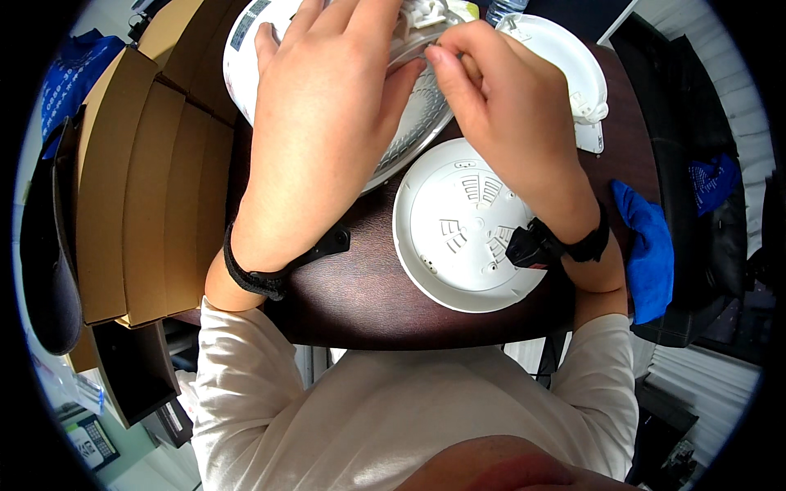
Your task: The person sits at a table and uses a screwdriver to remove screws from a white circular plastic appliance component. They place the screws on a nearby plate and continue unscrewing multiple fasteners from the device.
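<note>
We have the table (pixel 360 286) before us. Near its front edge, just right of the middle, lies the vented dish (pixel 471 209). Behind that, toward the far left corner, sits the meshed device (pixel 417 123), with our left hand (pixel 327 90) over it and our right hand (pixel 503 94) at its right side. The plate-like part (pixel 569 53) lies at the far right corner. Along the right edge we see the cloth (pixel 647 254), with the padded seat (pixel 684 106) beyond it. The boxes (pixel 143 196) stand beside the left edge.
</note>
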The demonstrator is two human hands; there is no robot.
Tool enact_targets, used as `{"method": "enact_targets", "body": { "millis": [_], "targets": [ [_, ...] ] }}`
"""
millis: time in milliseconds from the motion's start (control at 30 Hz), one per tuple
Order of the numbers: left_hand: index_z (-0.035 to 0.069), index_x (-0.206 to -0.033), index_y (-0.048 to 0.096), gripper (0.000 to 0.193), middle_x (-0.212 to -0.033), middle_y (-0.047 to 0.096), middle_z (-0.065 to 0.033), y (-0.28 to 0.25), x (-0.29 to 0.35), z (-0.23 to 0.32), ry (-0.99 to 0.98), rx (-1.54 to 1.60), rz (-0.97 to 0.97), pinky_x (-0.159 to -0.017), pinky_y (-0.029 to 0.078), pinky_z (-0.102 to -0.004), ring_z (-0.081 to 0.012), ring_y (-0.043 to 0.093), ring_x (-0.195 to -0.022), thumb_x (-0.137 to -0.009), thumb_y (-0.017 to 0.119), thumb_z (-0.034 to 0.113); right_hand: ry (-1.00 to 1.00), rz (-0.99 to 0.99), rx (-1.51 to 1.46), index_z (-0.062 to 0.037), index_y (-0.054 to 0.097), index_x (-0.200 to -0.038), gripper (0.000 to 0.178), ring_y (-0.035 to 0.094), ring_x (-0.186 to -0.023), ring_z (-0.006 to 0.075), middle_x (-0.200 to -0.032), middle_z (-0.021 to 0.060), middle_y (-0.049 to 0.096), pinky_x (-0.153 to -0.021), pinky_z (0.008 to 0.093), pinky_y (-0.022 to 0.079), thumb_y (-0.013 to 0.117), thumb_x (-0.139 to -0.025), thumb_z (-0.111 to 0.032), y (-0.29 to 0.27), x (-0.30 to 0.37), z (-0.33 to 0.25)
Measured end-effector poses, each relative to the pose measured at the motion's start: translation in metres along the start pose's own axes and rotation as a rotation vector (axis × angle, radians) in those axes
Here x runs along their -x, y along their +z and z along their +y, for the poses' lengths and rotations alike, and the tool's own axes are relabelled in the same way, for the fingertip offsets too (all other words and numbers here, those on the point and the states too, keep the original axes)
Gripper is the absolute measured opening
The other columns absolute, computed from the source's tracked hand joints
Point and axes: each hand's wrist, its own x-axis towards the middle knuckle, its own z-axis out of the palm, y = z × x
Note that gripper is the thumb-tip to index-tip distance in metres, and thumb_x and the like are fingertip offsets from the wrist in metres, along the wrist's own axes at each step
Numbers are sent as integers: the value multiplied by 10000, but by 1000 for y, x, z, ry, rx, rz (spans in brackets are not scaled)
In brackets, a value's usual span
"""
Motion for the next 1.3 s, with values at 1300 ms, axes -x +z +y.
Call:
{"method": "enact_targets", "body": {
  "millis": [1300],
  "targets": [
    [109,-1239,588,448,-1139,658,-146,-12,-6,18,-98,-226,-142,-986,430,-501,-412,579,-1159,-816,728,149,190,33,-328,5,589,-671,360,570,-463,300,-512,153,529,-477,366,438,577,-959,-210,14,-4,-4]
  ]
}}
